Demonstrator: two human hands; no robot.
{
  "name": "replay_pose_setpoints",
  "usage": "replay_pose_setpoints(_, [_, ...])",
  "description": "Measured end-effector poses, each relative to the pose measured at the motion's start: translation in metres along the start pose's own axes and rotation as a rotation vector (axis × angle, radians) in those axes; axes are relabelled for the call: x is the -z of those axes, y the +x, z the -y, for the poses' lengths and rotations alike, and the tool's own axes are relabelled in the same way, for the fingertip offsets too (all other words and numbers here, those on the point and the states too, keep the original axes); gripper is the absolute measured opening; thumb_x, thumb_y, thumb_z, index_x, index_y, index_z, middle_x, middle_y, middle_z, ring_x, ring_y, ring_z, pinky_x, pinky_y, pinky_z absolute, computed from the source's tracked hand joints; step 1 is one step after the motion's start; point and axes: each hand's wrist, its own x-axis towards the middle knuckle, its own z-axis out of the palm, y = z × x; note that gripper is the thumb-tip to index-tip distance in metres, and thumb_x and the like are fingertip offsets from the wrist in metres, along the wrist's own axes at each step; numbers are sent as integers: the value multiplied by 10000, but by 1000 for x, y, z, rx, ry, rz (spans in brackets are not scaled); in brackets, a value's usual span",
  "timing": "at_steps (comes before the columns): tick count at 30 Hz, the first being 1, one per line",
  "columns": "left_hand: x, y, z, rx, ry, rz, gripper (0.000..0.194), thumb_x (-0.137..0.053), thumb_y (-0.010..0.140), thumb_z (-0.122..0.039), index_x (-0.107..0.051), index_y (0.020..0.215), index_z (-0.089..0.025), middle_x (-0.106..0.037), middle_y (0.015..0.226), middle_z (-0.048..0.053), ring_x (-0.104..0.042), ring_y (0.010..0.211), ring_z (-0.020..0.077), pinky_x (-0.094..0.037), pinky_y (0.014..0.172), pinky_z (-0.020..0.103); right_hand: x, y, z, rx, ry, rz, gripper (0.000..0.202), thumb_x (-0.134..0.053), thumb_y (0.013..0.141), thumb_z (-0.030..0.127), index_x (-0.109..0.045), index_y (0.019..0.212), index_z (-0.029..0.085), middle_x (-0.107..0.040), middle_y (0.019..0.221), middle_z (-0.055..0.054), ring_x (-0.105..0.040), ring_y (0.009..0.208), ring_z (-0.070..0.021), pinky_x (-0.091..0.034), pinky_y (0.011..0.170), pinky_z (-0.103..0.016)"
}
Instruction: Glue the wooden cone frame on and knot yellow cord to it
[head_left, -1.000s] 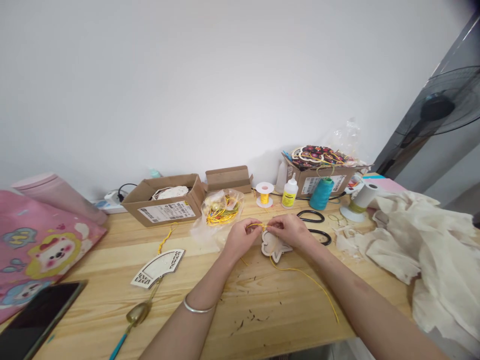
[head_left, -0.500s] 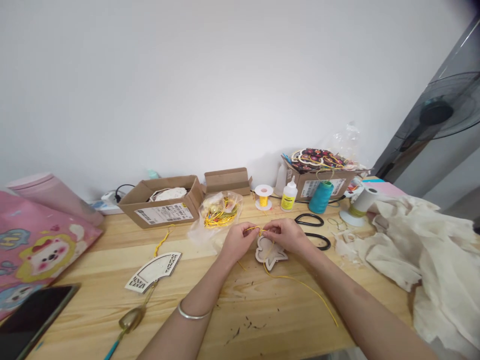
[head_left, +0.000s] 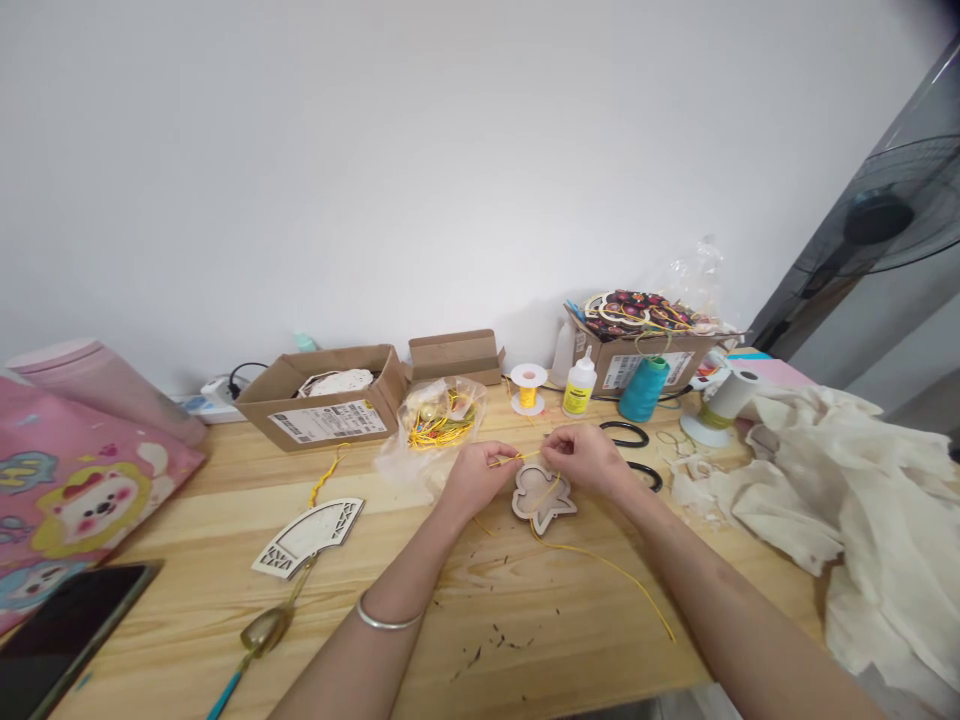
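Note:
Above a small wooden flower-shaped piece (head_left: 541,497), my left hand (head_left: 481,478) pinches a yellow cord (head_left: 622,571). My right hand (head_left: 586,458) is closed on the same cord, a little to the right, and a short stretch of it runs between the two hands. The piece lies just below my fingertips, with cord crossing its face. A long tail of the cord trails over the table to the lower right. Black scissors (head_left: 625,434) are partly hidden behind my right hand and wrist.
Behind are a bag of yellow cords (head_left: 444,418), a cord spool (head_left: 528,392), a glue bottle (head_left: 578,387), teal thread (head_left: 643,392) and cardboard boxes (head_left: 335,424). A fan-shaped piece (head_left: 309,537) and phone (head_left: 71,635) lie left; cream cloth (head_left: 870,520) lies right.
My right hand has moved slightly right and up, away from my left hand, and more cord shows between them. The wooden piece is less covered at its top.

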Motion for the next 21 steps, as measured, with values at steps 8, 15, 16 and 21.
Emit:
replay_pose_setpoints(8, [0,0,-1,1,2,-5,230,-567,606,-334,-643,742,-164,-653,667,23,-565,575,138,-420,531,228,3,0,2,163,0,-38,137,-504,650,225,-632,678,181,-628,680,-3,-521,606,-113,-354,523,-200])
replay_pose_setpoints(15, [1,-1,-5,-14,32,15,285,-553,621,-371,-647,767,-145,-654,672,30,-571,601,143,-422,538,225,-10,0,3,337,-83,-8,169,-511,727,288,-669,763,239,-657,715,-7,-540,663,-121,-357,608,-221])
replay_pose_setpoints(16, [1,-1,-5,-15,37,11,280,-553,621,-365,-647,763,-143,-655,679,32,-573,608,143,-424,546,225,-11,0,3,335,-94,-2,164,-510,727,263,-671,746,238,-657,709,-6,-537,653,-118,-353,597,-217])
replay_pose_setpoints(21, [0,0,-4,32,41,-7,233,-559,613,-320,-640,750,-150,-655,671,25,-572,596,134,-423,536,218,-4,-1,3,301,-123,-12,145,-521,687,210,-665,674,224,-651,668,4,-529,637,-115,-341,579,-211])
